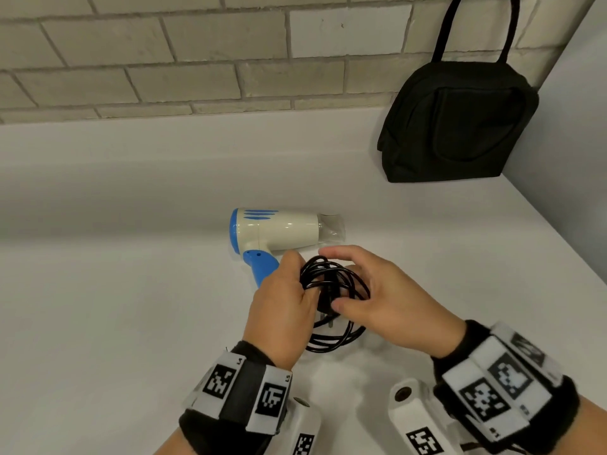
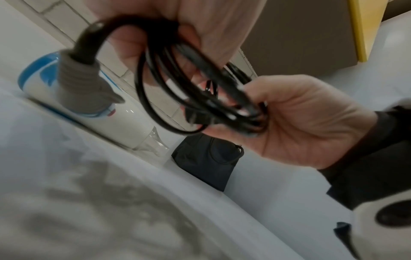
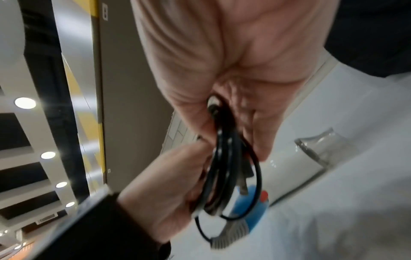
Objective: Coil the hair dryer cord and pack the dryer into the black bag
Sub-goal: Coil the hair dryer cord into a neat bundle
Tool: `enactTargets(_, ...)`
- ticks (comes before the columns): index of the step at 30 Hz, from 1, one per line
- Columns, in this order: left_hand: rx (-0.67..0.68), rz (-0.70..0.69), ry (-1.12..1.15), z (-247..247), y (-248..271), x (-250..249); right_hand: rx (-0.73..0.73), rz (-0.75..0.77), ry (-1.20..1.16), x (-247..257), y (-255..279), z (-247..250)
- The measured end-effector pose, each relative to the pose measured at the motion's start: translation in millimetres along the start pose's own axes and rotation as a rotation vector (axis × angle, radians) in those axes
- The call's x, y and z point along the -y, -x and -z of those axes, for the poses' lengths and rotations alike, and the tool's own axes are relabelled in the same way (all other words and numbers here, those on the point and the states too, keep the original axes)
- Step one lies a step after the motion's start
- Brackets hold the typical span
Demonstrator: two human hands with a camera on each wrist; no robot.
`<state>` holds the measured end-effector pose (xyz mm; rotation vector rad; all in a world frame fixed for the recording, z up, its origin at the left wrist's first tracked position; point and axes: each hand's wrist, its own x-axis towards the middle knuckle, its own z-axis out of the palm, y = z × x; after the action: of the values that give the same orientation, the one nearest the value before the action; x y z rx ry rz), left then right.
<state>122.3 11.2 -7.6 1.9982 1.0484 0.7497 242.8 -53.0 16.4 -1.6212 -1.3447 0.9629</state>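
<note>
The white and blue hair dryer (image 1: 279, 229) lies on its side on the white counter (image 1: 115, 290), nozzle pointing right. Its black cord (image 1: 331, 287) is gathered into a coil of several loops, lifted just above the counter in front of the dryer's handle. My left hand (image 1: 289, 290) grips the coil's left side, and my right hand (image 1: 361, 284) curls its fingers and thumb round the right side. The plug (image 1: 325, 311) hangs inside the coil between both hands. The black bag (image 1: 460, 119) stands upright against the back wall at the far right, apart from both hands.
A tiled wall (image 1: 197, 54) runs along the back of the counter. A side wall (image 1: 571, 142) closes off the right behind the bag. The bag's handles (image 1: 476, 24) rise up the wall. The dryer's clear nozzle (image 3: 322, 146) shows in the right wrist view.
</note>
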Motion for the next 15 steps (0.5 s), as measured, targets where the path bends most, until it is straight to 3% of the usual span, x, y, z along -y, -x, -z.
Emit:
enactTargets(5, -0.007, 0.006, 0.057, -9, 8, -4, -0.271, 0.03, -0.326, -14, -8, -18)
enactTargets(15, -0.04, -0.018, 0.124, -9, 9, 2, -0.292, 0.083, -0.465, -19, -10, -21)
